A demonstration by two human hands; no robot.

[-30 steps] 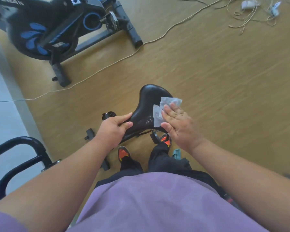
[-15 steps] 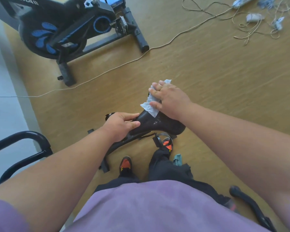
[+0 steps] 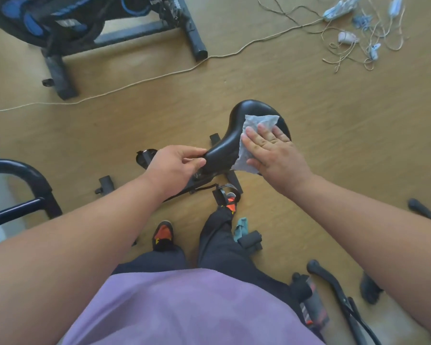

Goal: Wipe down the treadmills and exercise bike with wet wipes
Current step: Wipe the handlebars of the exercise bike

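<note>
A black bike saddle [image 3: 249, 113] stands in the middle of the view, above the wooden floor. A pale wet wipe [image 3: 256, 125] lies spread over its right side. My right hand [image 3: 271, 150] presses flat on the wipe with straight fingers. My left hand [image 3: 177, 165] grips the saddle's narrow nose, thumb and fingers pinching it. The saddle post and the frame below are mostly hidden by my hands and legs.
A second black and blue exercise bike [image 3: 67, 23] stands at the top left. A thin cord [image 3: 144, 82] runs across the floor to a tangle of cables and plugs [image 3: 358, 33] at the top right. A black rail [image 3: 23, 185] is at the left; handlebars [image 3: 339, 292] lie lower right.
My right hand has slid with the wipe from the saddle's far end back onto its right side, now lying flat. The left hand keeps its hold on the nose.
</note>
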